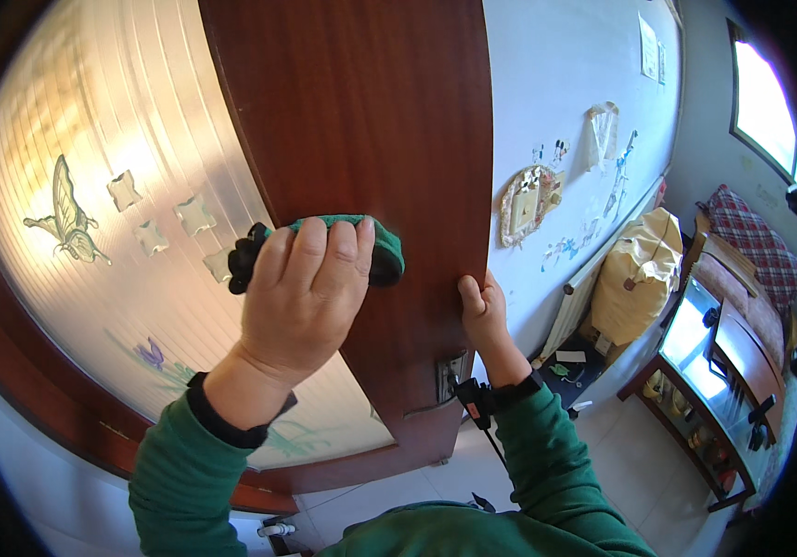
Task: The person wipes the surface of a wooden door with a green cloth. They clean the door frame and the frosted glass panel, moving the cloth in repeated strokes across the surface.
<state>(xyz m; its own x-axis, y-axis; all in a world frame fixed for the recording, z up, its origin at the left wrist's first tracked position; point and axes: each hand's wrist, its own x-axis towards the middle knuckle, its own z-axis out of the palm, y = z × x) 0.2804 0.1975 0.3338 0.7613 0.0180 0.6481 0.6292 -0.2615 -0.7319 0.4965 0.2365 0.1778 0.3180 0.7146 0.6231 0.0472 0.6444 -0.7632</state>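
Observation:
My left hand [308,299] grips a green and black cloth-like pad [389,245], whose exact kind I cannot tell. The pad lies against the upright wooden stile of a brown door [357,125], near the inner edge of the glass panel. A dark lumpy end of it sticks out left of my fingers; my palm hides its middle. My right hand [485,306] is closed around the door's free edge, thumb on the near face. Just below that hand sit a metal door lock and handle [451,379]. The ribbed glass panel [162,292] carries butterfly and flower patterns.
A black device with a cable [474,404] hangs by my right wrist. On the white wall is a light switch in a decorative frame [525,209]. Beyond stand a yellow bag [638,278], a glass-topped table [694,341] and a plaid cushion [753,244].

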